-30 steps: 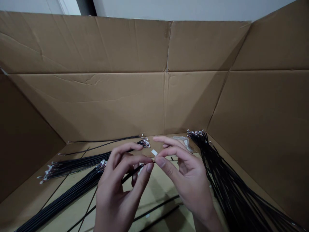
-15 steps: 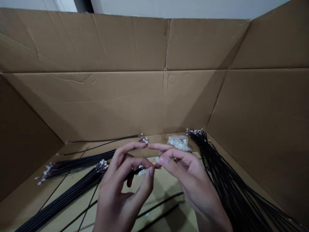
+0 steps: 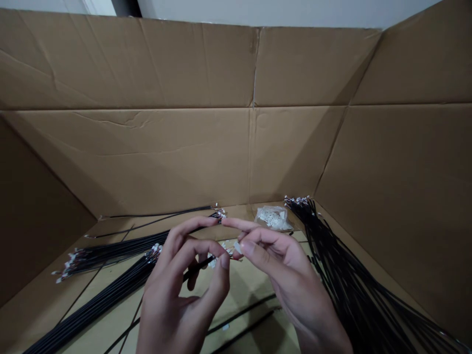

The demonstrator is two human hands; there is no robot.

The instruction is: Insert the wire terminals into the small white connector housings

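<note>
- The person's left hand (image 3: 180, 280) is curled, its thumb and fingers pinched on a thin black cable (image 3: 201, 265); the cable is held in the air between both hands, above the floor of the box;
- The right hand (image 3: 285, 275) comes in from the other side, its fingertips (image 3: 248, 248) closing beside a small white connector (image 3: 238, 248) at the cable's end; whether they grasp the piece or only steady it, I cannot tell;
- A part this tiny seems best handled as it is here, with fingertips alone and both hands close together, so that the thin wire end stays steady;
- A bundle of black cables (image 3: 110, 250) and a second bundle (image 3: 99, 300) lie to the person's left, their white-tipped ends fanned out; a long third bundle (image 3: 350, 280) spreads to the right;
- A clear plastic bag (image 3: 273, 218) of small white parts rests near the far side;
- A large cardboard box (image 3: 147, 157) surrounds all this, its creased brown flaps standing tall; a pale room wall (image 3: 258, 12) shows above them.
</note>
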